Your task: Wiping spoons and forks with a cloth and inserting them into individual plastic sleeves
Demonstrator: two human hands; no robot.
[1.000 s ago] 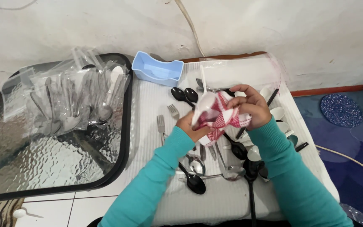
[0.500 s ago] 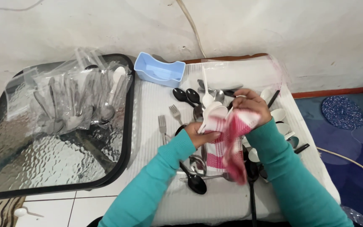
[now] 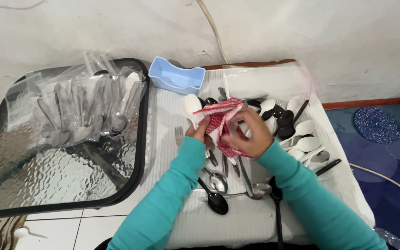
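Above the white cloth-covered table (image 3: 172, 115), the left hand (image 3: 199, 133) grips a white plastic spoon (image 3: 191, 106) by its handle, fingers closed around it, while the right hand (image 3: 250, 134) pinches a red checked cloth (image 3: 222, 121) wrapped against the spoon; black, white and metal spoons lie scattered beneath, a blue plastic holder (image 3: 176, 77) behind
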